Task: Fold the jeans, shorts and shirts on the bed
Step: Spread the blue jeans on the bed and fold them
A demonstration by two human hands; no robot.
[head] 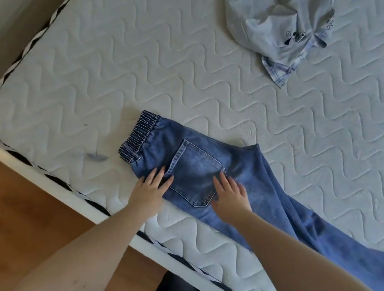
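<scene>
Blue denim jeans w/ elastic waistband (207, 172) lie flat on white quilted mattress (122, 72). Left hand (152, 186) & right hand (230, 196) press them, fingers straight, slightly spread. Crumpled pale shirt (273, 25) lies well apart.

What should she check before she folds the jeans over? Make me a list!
1. Jeans lie flat at the waistband: ok.
2. Left hand presses flat on them: ok.
3. Right hand presses flat beside the pocket: ok.
4. Legs fully on the bed: not ok, they trail over the edge.
5. Leg ends lined up: cannot tell, out of view.
6. Crumpled shirt lies apart: ok.
</scene>
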